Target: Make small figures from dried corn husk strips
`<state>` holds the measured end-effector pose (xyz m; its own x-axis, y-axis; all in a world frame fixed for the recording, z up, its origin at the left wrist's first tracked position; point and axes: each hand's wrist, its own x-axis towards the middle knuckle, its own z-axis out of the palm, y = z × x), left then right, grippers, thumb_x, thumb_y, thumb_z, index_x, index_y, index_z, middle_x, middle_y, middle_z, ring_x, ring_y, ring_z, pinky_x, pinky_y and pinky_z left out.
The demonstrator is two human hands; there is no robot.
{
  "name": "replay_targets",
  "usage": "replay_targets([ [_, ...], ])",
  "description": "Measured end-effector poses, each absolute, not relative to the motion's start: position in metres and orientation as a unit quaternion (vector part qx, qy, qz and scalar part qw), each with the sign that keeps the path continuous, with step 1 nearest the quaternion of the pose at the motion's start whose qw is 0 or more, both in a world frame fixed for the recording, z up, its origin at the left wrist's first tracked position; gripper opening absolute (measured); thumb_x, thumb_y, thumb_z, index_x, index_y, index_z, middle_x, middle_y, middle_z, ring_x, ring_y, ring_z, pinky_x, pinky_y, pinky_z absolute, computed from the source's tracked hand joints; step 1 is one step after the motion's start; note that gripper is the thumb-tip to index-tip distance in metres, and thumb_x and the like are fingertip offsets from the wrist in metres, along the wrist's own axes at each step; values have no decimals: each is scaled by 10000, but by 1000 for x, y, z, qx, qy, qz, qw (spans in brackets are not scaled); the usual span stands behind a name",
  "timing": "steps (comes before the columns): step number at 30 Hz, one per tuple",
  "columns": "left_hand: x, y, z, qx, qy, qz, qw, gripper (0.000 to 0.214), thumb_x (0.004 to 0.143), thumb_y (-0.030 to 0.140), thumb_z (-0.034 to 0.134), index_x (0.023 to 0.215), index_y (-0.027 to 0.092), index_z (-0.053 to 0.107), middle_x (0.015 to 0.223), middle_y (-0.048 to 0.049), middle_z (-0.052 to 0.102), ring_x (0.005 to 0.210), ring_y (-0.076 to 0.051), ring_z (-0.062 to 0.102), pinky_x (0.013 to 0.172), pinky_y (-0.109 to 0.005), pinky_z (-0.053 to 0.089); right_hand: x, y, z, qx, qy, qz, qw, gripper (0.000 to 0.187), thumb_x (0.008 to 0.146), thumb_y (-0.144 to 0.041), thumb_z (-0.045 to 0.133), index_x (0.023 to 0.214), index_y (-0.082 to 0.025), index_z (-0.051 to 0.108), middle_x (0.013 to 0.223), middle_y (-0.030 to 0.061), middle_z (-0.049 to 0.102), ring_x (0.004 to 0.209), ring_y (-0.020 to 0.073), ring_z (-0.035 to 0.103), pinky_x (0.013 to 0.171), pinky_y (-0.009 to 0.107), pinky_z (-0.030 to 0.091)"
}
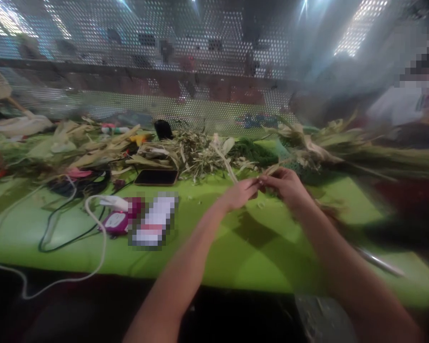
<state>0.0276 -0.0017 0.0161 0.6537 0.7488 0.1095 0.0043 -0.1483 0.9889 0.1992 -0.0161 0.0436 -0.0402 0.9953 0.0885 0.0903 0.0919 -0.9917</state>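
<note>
Here, left hand [241, 193] and right hand [286, 183] pinch a pale strip [229, 167], with room before the table edge [243, 281]

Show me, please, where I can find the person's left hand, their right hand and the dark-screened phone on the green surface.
Left hand [240, 193]: head view, behind the fingers.
Right hand [288, 183]: head view, between fingers and wrist.
Dark-screened phone [156, 177]: head view, middle of its screen.
</note>
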Motion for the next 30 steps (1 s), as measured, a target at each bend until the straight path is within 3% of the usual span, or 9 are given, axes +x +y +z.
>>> replay_targets([
  [4, 25, -4, 23, 691, 309, 341, 558, 233, 916, 341, 505, 896, 148, 635, 742, -31, 541, 642, -103, 438, 632, -248, 367, 199, -16, 47, -495, -572, 437, 488, 328, 629, -457, 822, 764, -177, 717, 675, 27, 666, 548, 112, 518, 509, 253, 417],
  [8, 11, 0, 32, 637, 358, 433, 528, 219, 920, 309, 500, 791, 156, 587, 699, -14, 512, 604, -89, 422, 574, -225, 338, 216, -9, 50, -525, -623, 350, 463, 382, 731, -432, 743, 1038, -205, 730, 855, 31, 707, 675, 132, 568, 617, 262, 460],
  [11, -5, 9, 36, 555, 357, 534, 529, 229, 925, 324, 491, 778, 164, 565, 636, 18, 444, 538, -66, 355, 511, -198, 279, 227, -2, 42, -557, -671, 247, 423, 265, 789, -374, 679, 971, -197, 752, 841, 35, 715, 710, 155, 587, 667, 280, 453],
  [15, -22, 18, 40, 474, 356, 608, 528, 218, 907, 289, 515, 729, 165, 526, 570, 46, 359, 488, -51, 301, 470, -183, 236, 217, 2, 22, -529, -770, 182, 307, 153, 801, -271, 654, 870, -208, 775, 878, 50, 718, 754, 183, 624, 699, 289, 449],
  [20, -25, 19, 41, 450, 350, 619, 540, 214, 904, 260, 520, 713, 164, 504, 556, 52, 344, 484, -45, 330, 463, -170, 238, 196, 2, 1, -510, -834, 61, 202, 183, 817, -192, 644, 935, -241, 774, 1004, 74, 689, 836, 204, 630, 727, 296, 436],
  [25, -22, 18, 35, 460, 362, 594, 552, 211, 912, 279, 507, 736, 165, 521, 569, 41, 408, 504, -49, 380, 467, -177, 238, 192, 4, -7, -458, -878, 60, 125, 170, 864, -236, 613, 962, -259, 749, 1059, 74, 658, 860, 197, 620, 723, 283, 429],
  [30, -15, 18, 27, 497, 363, 543, 571, 206, 916, 283, 481, 764, 156, 538, 668, 0, 564, 507, -50, 395, 473, -197, 264, 191, 2, 2, -462, -858, 84, 209, 138, 869, -199, 563, 908, -182, 694, 986, 105, 660, 878, 213, 616, 746, 294, 450],
])
